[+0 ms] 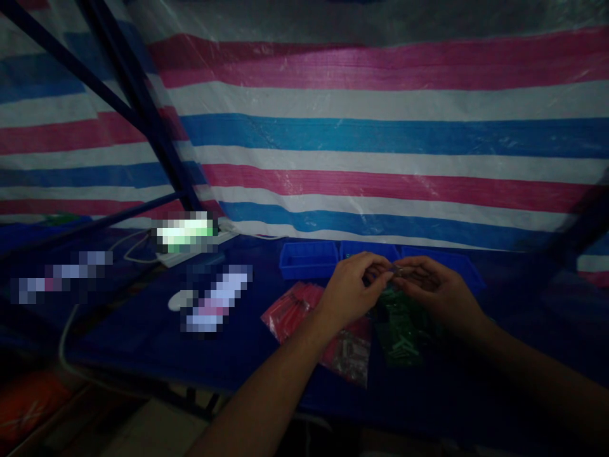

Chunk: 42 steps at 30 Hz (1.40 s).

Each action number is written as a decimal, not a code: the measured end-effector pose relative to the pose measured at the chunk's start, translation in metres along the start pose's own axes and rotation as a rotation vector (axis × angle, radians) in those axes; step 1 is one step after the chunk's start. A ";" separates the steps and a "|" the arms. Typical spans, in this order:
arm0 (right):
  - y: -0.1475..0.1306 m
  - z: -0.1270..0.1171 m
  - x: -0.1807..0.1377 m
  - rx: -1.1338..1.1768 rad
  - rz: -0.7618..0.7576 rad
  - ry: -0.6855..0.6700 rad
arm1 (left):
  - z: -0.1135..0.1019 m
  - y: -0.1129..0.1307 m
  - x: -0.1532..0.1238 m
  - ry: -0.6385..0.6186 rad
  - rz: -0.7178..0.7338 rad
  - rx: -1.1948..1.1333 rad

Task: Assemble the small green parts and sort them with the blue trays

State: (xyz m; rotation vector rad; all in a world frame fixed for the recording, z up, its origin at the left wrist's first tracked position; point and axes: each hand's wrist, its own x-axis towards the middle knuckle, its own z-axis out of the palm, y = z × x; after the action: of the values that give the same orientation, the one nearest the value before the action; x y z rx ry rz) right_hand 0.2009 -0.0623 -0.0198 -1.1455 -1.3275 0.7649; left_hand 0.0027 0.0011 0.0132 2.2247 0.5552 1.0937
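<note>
My left hand (354, 285) and my right hand (435, 285) meet above the blue table, their fingertips pinched close together. Something small is between them, too dim and tiny to name. Just below the hands lie clear plastic bags with green pieces (399, 343). Pink plastic bags (292, 311) spread out to the left, partly covered by my left forearm. Another clear and reddish bag (349, 355) lies nearer the front, with small pieces showing inside. Behind the fingers stand blue bins, the right one (464, 270) partly hidden by my right hand.
A blue bin (308, 260) stands at the back beside a middle bin (368, 251). On the left of the table (143, 336) are a white round object (182, 300), a power strip (200, 249) with cables, and blurred-out items. A striped sheet (380, 136) hangs behind.
</note>
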 end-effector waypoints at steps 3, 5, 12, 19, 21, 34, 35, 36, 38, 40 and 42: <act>0.002 -0.001 0.000 0.007 0.006 -0.015 | 0.000 -0.001 0.000 0.003 -0.006 0.016; 0.004 -0.002 0.000 0.000 0.000 -0.030 | 0.000 -0.001 0.000 -0.006 0.002 0.031; 0.003 -0.002 -0.002 -0.064 -0.039 -0.037 | 0.002 0.000 -0.001 -0.055 0.002 -0.012; 0.005 -0.001 -0.002 -0.035 -0.048 -0.049 | 0.004 0.000 -0.001 -0.061 0.012 -0.068; 0.006 0.000 -0.002 -0.021 -0.042 -0.050 | 0.004 0.001 -0.001 -0.040 0.020 -0.058; -0.003 0.004 -0.005 0.002 -0.023 -0.033 | 0.001 0.005 -0.002 0.010 0.015 0.050; -0.003 0.003 -0.005 0.006 -0.016 -0.034 | 0.002 0.005 -0.002 0.016 0.015 0.051; -0.002 0.003 -0.005 0.005 -0.012 -0.028 | 0.002 0.005 -0.002 0.019 0.012 0.050; -0.001 0.003 -0.005 0.005 -0.007 -0.010 | 0.002 0.005 -0.002 0.017 -0.006 0.037; -0.002 0.003 -0.006 0.013 0.002 0.003 | 0.002 0.004 -0.002 0.003 -0.025 0.016; -0.003 0.003 -0.006 0.027 0.013 0.012 | 0.003 0.005 -0.002 -0.002 -0.036 0.007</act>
State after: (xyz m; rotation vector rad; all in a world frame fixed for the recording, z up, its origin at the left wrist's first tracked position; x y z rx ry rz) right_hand 0.1963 -0.0678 -0.0189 -1.1365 -1.2966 0.7821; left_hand 0.0045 -0.0043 0.0140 2.2127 0.5973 1.0730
